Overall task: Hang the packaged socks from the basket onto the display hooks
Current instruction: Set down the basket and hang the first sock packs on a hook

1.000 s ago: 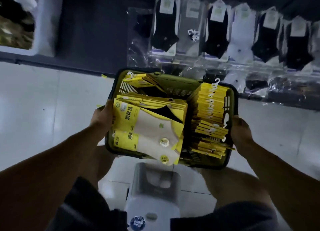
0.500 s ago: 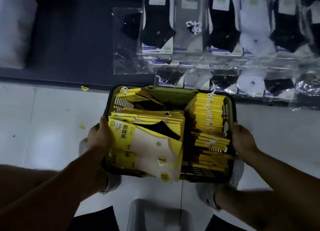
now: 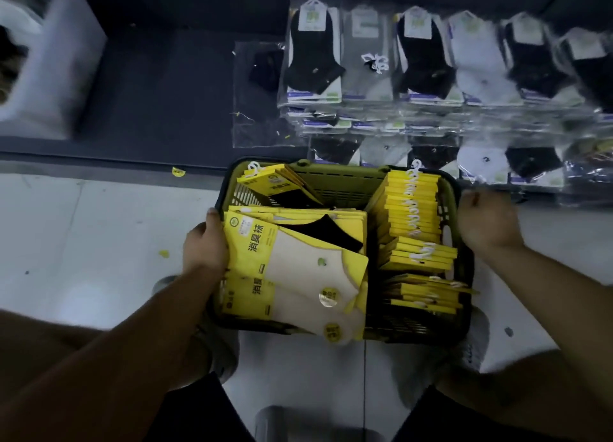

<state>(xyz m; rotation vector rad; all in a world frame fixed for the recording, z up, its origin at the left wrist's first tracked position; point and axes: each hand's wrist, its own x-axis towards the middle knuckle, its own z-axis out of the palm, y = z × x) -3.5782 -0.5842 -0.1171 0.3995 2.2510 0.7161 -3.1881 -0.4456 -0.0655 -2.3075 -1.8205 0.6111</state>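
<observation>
A green basket [image 3: 335,183] sits low over the white floor in front of me, full of yellow packaged socks. A flat pile of sock packs [image 3: 292,262] fills its left half. The right half holds a row of packs [image 3: 414,216] standing on edge with white hangers. My left hand [image 3: 205,242] grips the basket's left rim, thumb on top. Just outside the right rim is my right hand [image 3: 487,219], blurred, fingers curled; whether it holds the rim is unclear. Beyond the basket, clear-bagged black, grey and white socks [image 3: 421,57] hang in rows on the dark display.
A white bin [image 3: 49,77] stands at the far left against the dark display base. My shoes [image 3: 219,352] flank the basket's near side. A grey stool top [image 3: 275,421] shows at the bottom edge. Yellow scraps [image 3: 178,171] lie on the floor.
The basket has gone down and forward from above the stool toward the floor by the display. My right hand has shifted up along the right rim and is now blurred.
</observation>
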